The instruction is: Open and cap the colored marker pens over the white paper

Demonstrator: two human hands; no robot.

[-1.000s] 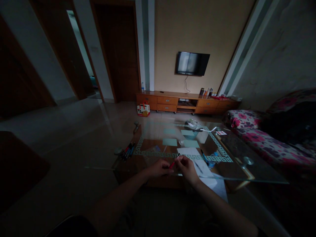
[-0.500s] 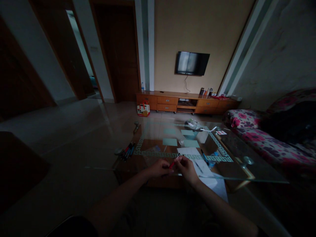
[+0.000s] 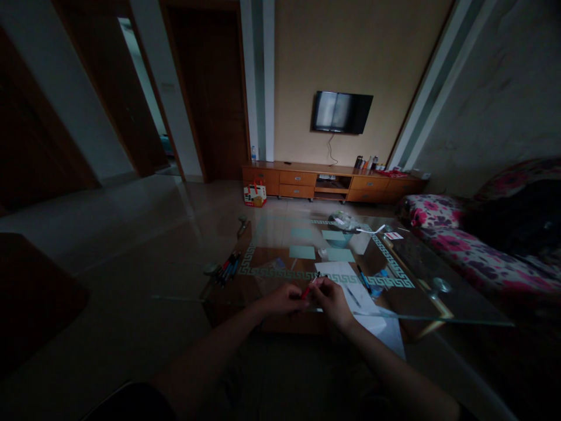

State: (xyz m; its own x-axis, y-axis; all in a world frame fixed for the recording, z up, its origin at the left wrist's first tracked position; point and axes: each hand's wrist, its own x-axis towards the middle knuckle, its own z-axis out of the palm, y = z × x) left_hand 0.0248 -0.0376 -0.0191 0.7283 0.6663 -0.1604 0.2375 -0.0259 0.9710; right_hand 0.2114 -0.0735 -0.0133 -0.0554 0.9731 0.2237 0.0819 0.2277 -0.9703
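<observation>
Two hands (image 3: 284, 299) (image 3: 332, 298), pinched closed, holding red pen (image 3: 305, 292)

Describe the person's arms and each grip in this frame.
Left grip and right grip are bare, without gloves. Left forearm and right forearm are bare too, no watch visible. Dark sleeves end further up, details lost in shadow.

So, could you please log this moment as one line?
left hand: holds red pen; right hand: at its far end, grip unclear; paper: near right hand; pen cluster: glass table, left side
</observation>
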